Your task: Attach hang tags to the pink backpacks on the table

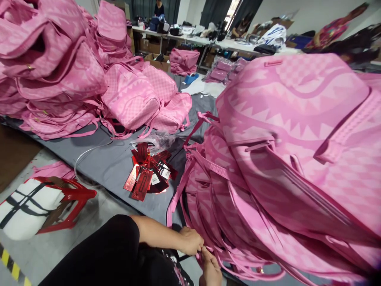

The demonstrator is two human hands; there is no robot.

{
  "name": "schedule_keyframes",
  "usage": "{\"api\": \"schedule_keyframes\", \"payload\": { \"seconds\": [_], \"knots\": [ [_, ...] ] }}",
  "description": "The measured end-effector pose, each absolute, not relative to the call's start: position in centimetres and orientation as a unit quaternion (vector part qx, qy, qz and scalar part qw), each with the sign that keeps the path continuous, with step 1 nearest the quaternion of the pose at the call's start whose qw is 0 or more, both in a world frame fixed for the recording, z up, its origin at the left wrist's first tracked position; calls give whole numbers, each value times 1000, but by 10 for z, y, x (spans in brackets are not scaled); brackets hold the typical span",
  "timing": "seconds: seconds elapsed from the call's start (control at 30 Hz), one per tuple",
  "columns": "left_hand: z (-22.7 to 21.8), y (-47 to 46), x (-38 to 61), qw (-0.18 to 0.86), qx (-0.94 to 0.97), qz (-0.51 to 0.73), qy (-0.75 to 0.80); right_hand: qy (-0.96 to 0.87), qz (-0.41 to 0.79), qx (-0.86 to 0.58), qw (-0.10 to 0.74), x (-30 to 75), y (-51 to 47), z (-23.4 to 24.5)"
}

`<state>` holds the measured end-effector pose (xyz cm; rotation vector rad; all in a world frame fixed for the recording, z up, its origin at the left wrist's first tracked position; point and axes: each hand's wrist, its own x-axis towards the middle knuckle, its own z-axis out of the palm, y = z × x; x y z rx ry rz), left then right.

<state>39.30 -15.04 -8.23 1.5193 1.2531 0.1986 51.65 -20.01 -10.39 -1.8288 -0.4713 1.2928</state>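
Low in the view, my left hand [191, 240] reaches in from the left, its fingers closed in a pinch on a pink strap [199, 257]. My right hand [210, 268] meets it just below and to the right, fingers also closed on that strap. Both hands are beside a stack of pink backpacks [205, 206] with shark-tooth and checker patterns; the large top backpack [285, 119] leans over the right side. Further up the table lies a bunch of red and black hang tags [145, 176]. The strap's far end is hidden among the other straps.
More pink backpacks [59, 67] are heaped at the left on the grey-covered table [101, 167]. A red stool [71, 198] with a white pad stands below its edge. Clear plastic [156, 140] lies behind the tags. At the back, people work along a cluttered white table [190, 37].
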Motion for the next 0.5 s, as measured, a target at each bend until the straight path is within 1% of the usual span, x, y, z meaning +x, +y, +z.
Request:
{"api": "schedule_keyframes", "payload": {
  "seconds": [0.07,0.13,0.2,0.23,0.27,0.3,0.33,0.37,0.43,0.47,0.5],
  "knots": [
    [-78,-150,389,530,647,75,544,-199,515,-733,397,517,-197,-101],
    [-66,-149,374,525,648,93,544,-235,519,-741,354,522,-193,-95],
    [-47,-147,342,526,631,174,543,-311,505,-757,272,532,-188,-86],
    [-36,-145,319,517,605,244,553,-362,488,-764,220,537,-185,-79],
    [-26,-142,291,488,568,309,586,-412,465,-766,163,541,-183,-72],
    [-16,-138,260,420,520,373,644,-459,440,-764,112,542,-180,-64],
    [-9,-132,227,328,459,428,707,-496,422,-755,78,540,-178,-56],
    [-5,-124,193,238,389,463,760,-526,415,-739,64,533,-174,-48],
    [-6,-104,131,118,276,488,819,-574,427,-692,97,505,-163,-33],
    [-10,-93,106,107,263,493,822,-596,440,-659,129,484,-154,-27],
    [-17,-81,87,128,272,496,814,-623,444,-622,168,459,-142,-22]
  ]
}}
